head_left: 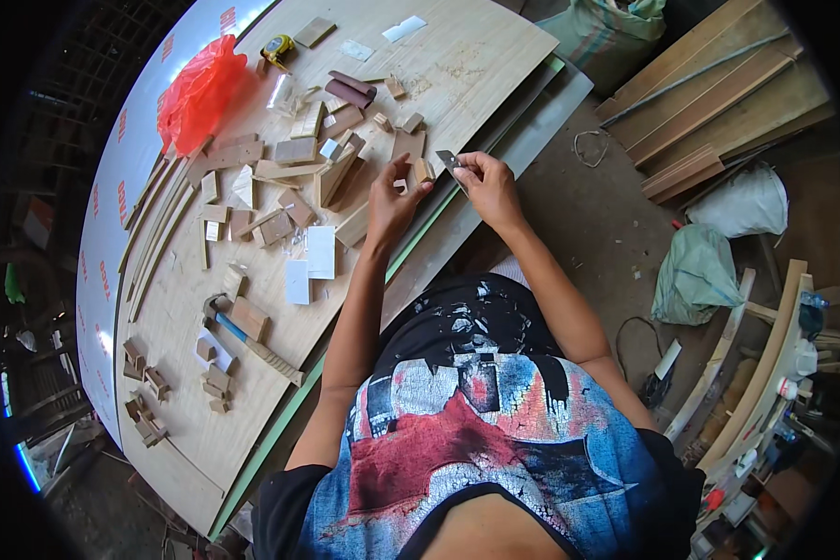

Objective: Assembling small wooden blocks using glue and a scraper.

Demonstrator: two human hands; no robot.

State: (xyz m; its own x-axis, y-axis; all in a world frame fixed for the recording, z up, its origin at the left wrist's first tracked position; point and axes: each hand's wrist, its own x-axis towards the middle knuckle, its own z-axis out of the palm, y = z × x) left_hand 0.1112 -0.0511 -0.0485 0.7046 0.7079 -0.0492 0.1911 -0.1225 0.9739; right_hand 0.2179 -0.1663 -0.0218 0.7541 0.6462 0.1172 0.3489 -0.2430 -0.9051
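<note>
My right hand (488, 189) is closed round a utility knife (450, 162), its blade pointing left over the table edge. Facing it, my left hand (394, 203) has its fingers curled, with a small wooden block (423, 172) at the thumb tip, apparently pinched. The knife and block are close together; whether they touch is hard to tell. Beyond the block, a flat brown wood piece (405, 143) lies on the table. Left of my left hand are a heap of cut wood offcuts (296, 151) and white paper cards (321, 252).
The light plywood tabletop (191, 434) bears a claw hammer (243, 334), a tape measure (275, 49), a red plastic bag (201, 96), thin wood strips (156, 247) and brown rolled sheets (351, 88). On the right stand sacks (696, 277) and leaning boards (709, 89).
</note>
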